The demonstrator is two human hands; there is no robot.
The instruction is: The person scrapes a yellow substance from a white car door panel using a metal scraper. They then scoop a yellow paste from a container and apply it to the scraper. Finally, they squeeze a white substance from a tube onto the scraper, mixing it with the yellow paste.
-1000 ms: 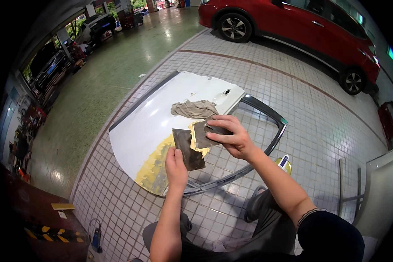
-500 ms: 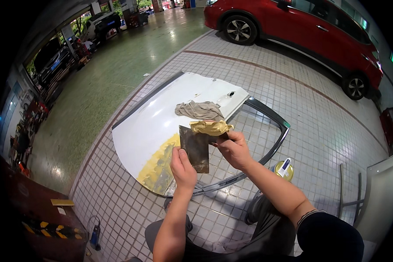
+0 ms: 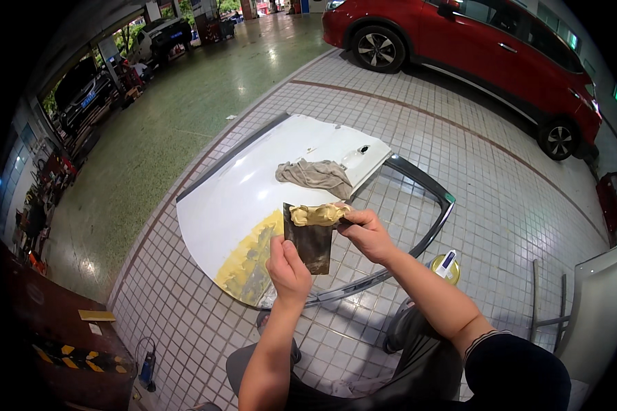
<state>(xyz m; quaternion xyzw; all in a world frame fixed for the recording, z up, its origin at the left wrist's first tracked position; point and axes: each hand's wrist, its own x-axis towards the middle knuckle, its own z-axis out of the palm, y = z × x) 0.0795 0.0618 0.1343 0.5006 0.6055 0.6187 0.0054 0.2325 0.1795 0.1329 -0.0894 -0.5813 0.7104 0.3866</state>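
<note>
My left hand [image 3: 289, 270] grips the left edge of a dark, stained flat putty board [image 3: 310, 252]. Across the board's top lies a thick ridge of yellow putty [image 3: 317, 215]. My right hand [image 3: 368, 236] is closed at the right end of that putty, on a putty spreader mostly hidden by putty and fingers. Both hands are above the near side of a white car door [image 3: 233, 185] lying on the tiles. Yellow filler [image 3: 243, 259] is smeared over the door's near left corner, around a grey bare patch. A crumpled grey-brown cloth [image 3: 315, 175] rests on the door beyond the board.
To the right of the door's black window frame [image 3: 425, 179] stands a yellow tin [image 3: 444, 268] with a white object on top. A red car [image 3: 459, 51] is parked behind. A pale panel [image 3: 600, 301] leans at the right. A blue tool [image 3: 147, 370] sits at lower left.
My right hand has moved slightly left and down, carrying the putty-loaded spreader over the board's upper part. My left hand still holds the board, which has shifted little.
</note>
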